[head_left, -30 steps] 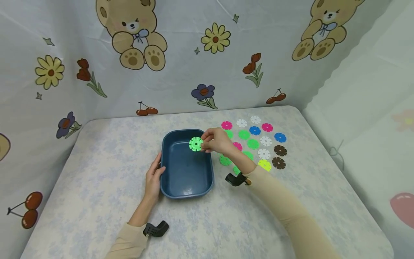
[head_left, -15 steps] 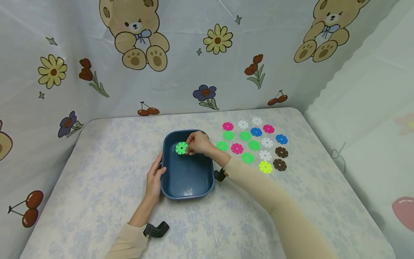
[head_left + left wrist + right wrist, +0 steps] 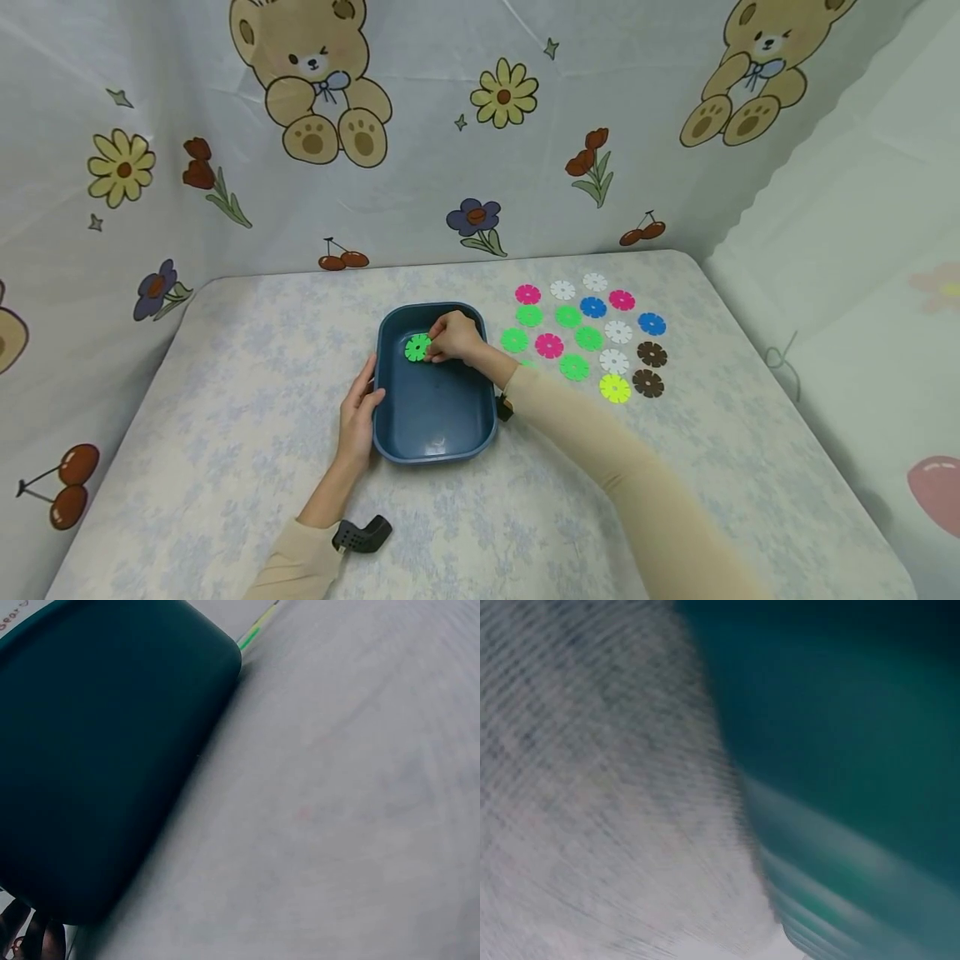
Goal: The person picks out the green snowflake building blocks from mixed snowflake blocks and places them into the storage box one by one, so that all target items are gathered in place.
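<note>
A deep blue plastic tray [image 3: 435, 417] stands on the table in the head view. My left hand [image 3: 358, 425] holds its left side, thumb over the rim and fingers along the outer wall. In the left wrist view, dark fingertips [image 3: 51, 941] show at the foot of the tray wall [image 3: 112, 750]. Inside the tray's far part, my right hand [image 3: 453, 338] pinches a green notched plastic disc [image 3: 417, 347] by its right edge. The right wrist view shows only the blurred tray [image 3: 855, 750] and pale cloth; the hand is out of sight there.
Right of the tray, several notched discs lie spread flat: green [image 3: 588, 337], pink [image 3: 549, 346], white [image 3: 614, 361], blue [image 3: 652, 324], brown [image 3: 648, 383] and one yellow [image 3: 615, 388]. A patterned curtain [image 3: 420, 125] hangs behind the table [image 3: 262, 375].
My right hand has carried the green disc leftward from over the tray's right rim and lowered it into the tray. The left hand stays on the tray's side.
</note>
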`<act>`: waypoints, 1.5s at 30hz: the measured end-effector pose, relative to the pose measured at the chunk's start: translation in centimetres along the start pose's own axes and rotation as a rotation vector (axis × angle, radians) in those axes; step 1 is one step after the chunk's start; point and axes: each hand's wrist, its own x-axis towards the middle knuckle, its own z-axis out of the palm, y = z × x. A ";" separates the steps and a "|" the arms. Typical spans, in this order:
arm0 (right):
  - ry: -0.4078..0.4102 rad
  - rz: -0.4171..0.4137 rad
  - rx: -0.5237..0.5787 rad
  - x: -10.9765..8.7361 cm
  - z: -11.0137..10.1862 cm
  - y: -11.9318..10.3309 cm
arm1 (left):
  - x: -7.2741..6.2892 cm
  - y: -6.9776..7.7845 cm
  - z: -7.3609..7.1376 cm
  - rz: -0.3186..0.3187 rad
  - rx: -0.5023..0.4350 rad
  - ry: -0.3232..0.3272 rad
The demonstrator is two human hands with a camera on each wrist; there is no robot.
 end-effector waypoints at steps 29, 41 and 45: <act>-0.103 -0.153 -0.165 -2.3 -1.5 -1.4 | -0.3 0.0 -0.1 -0.029 0.000 0.008; 0.029 -0.185 -0.114 -9.8 -9.6 -1.3 | -0.2 0.0 0.1 -0.024 0.005 0.026; 0.115 -0.142 -0.138 -12.2 -11.6 1.0 | -0.2 0.0 0.3 -0.023 -0.004 0.027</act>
